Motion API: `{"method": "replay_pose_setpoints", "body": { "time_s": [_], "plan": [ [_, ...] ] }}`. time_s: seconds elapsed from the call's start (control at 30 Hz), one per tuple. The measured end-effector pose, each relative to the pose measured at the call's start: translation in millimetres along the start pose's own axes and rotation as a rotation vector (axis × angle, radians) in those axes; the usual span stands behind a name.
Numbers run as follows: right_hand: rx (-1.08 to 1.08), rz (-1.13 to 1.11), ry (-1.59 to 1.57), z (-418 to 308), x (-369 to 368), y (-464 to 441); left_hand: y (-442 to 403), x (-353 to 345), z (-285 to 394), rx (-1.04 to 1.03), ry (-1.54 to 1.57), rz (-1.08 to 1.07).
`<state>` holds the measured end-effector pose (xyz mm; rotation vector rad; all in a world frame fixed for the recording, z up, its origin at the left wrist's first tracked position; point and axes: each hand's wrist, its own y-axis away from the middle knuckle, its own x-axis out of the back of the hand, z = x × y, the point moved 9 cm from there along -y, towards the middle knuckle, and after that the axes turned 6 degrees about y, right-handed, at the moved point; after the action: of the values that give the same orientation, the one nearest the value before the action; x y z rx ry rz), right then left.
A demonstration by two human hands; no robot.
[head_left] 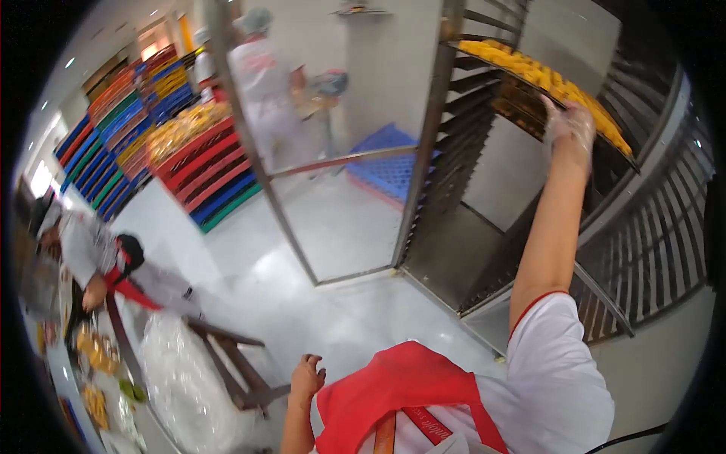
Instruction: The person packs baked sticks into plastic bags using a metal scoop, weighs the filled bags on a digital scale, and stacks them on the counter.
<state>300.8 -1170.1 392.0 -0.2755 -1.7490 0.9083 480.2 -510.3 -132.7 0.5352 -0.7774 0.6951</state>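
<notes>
My right hand, in a clear plastic glove, is raised and closed on the near edge of a dark baking tray. Rows of yellow baked pieces lie on that tray, which sits high in a tall metal rack. Down at my left side, my left hand hangs with loosely bent fingers apart, and nothing shows in it.
Stacked coloured crates stand at the left beyond a metal-framed glass panel. A person works at a table at lower left, near a large clear plastic bag. Another person stands behind the glass.
</notes>
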Motion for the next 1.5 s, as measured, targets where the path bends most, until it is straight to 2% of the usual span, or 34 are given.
{"method": "replay_pose_setpoints", "body": {
  "time_s": [0.2,0.23,0.4,0.53,0.6,0.63,0.67,0.7,0.8,0.87,0.9,0.97,1.0,1.07,1.1,1.17,1.27,1.33,1.4,1.5],
  "plan": [
    [0.378,0.139,-0.539,-88,72,156,114,25,-8,0.154,0.058,0.212],
    [0.432,0.152,-0.642,-93,83,183,141,27,-9,0.147,0.077,0.339],
    [0.617,0.242,-1.132,-79,139,292,284,-10,-19,0.434,0.124,0.569],
    [0.649,0.308,-1.445,-50,171,330,389,-32,6,0.561,0.124,0.566],
    [0.737,0.220,-1.670,-74,166,356,430,-48,-2,0.683,0.147,0.408],
    [0.177,-0.512,-2.184,-108,123,361,448,-49,-1,0.696,0.145,0.419],
    [0.181,-0.520,-2.196,-113,101,372,465,-48,-3,0.713,0.149,0.454],
    [0.047,-1.058,-2.261,-146,34,397,480,-49,-5,0.728,0.157,0.492],
    [-0.071,-1.807,-2.158,-234,95,533,521,-42,2,0.739,0.185,0.636],
    [0.075,-2.077,-2.029,-286,122,615,545,-50,-8,0.776,0.212,0.623],
    [-0.013,-2.012,-1.989,-310,140,660,557,-57,-14,0.800,0.236,0.590],
    [0.049,-2.329,-1.944,-356,187,753,596,-69,-23,0.855,0.254,0.626],
    [-0.013,-2.332,-1.853,-366,244,792,620,-74,-30,0.900,0.266,0.648],
    [-0.012,-2.531,-1.700,-396,285,876,672,-79,-34,0.991,0.274,0.706],
    [0.046,-2.725,-1.616,-417,276,926,700,-89,-37,1.067,0.297,0.715],
    [0.046,-2.668,-1.511,-431,342,994,748,-101,-40,1.150,0.338,0.729],
    [0.150,-3.135,-1.326,-489,360,1132,812,-100,-23,1.299,0.338,0.853],
    [0.232,-3.312,-1.251,-506,410,1173,840,-96,-13,1.371,0.322,0.977],
    [0.292,-3.103,-1.244,-508,463,1198,851,-96,-9,1.396,0.332,1.017],
    [0.363,-3.016,-1.198,-524,504,1239,858,-99,0,1.490,0.381,1.103]
  ]
}}
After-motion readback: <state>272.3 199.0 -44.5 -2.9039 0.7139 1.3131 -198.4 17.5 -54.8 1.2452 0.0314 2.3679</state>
